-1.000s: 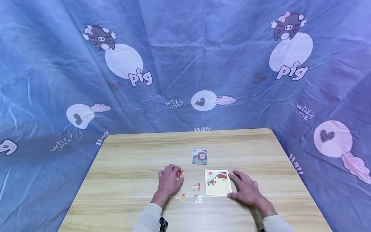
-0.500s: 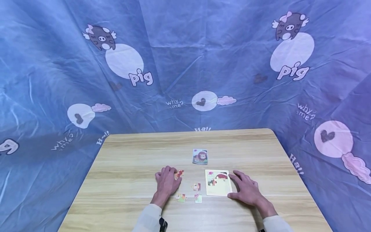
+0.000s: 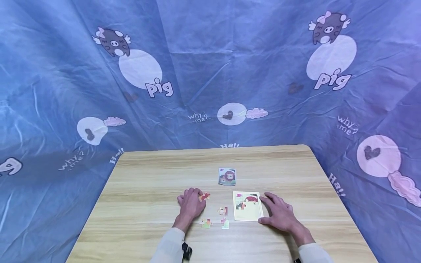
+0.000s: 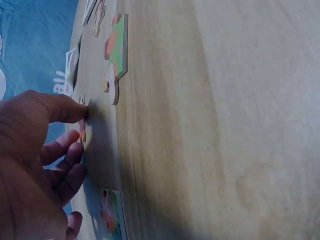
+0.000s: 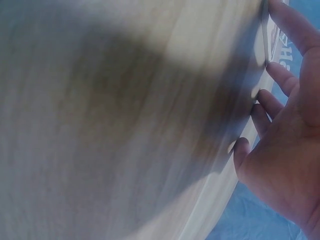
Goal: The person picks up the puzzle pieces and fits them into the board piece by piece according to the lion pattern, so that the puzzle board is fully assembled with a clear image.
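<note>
In the head view my left hand [image 3: 191, 203] rests low over the table, its thumb and forefinger pinching a red and orange jigsaw piece [image 3: 204, 197]. The left wrist view shows that same jigsaw piece [image 4: 82, 131] between the fingertips, near the tabletop. My right hand [image 3: 279, 213] touches the right edge of the cream puzzle tray [image 3: 253, 215], thumb and fingers spread. Some pieces fill the tray's upper part; its lower right is bare cream. Loose between the left hand and the tray lie a brown-faced piece [image 3: 222, 211], a green and orange piece [image 3: 206, 223] and a pale green piece [image 3: 225, 224].
A lion picture card [image 3: 227, 176] lies behind the tray. Another coloured piece [image 4: 111, 215] shows below the left fingers in the left wrist view. The wooden table [image 3: 148, 171] ends at a blue patterned cloth [image 3: 194, 73] at the back and sides.
The left hand shifted slightly left, and the red and orange piece has turned and shows more beside its fingers. The right hand and the tray stay in place.
</note>
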Motion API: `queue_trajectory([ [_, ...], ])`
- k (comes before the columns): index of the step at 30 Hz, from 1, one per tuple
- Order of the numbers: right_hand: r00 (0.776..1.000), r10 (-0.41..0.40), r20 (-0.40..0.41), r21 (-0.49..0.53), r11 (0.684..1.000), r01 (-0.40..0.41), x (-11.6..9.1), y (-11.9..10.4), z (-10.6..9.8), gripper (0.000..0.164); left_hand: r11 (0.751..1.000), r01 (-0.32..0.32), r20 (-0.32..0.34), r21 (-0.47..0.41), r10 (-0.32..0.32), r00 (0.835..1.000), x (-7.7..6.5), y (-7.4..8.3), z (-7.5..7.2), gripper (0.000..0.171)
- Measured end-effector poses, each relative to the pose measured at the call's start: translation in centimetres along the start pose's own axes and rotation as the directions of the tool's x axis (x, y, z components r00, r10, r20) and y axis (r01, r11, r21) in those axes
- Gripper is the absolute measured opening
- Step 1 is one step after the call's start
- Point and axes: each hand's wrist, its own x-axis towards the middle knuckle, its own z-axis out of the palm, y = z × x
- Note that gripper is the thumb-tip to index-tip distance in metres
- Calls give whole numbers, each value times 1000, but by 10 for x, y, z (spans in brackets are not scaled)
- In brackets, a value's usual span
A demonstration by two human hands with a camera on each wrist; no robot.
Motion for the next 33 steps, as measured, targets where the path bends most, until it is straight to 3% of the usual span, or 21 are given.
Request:
queue_trajectory([
  [8, 1000, -1, -1, 3, 1000, 1, 0, 0, 0, 85, 999, 41, 48, 0, -41, 998, 1, 0, -2, 24],
  [17, 1000, 0, 0, 5, 1000, 0, 0, 2, 2, 85, 999, 44, 74, -14, -43, 996, 4, -1, 1, 25],
  [26, 1000, -1, -5, 3, 1000, 1, 0, 3, 2, 86, 999, 46, 67, -27, -44, 997, 7, -2, 5, 30],
  [33, 1000, -2, -2, 1, 1000, 2, 1, 3, 2, 87, 994, 42, 49, -103, -37, 998, 8, -5, 5, 18],
])
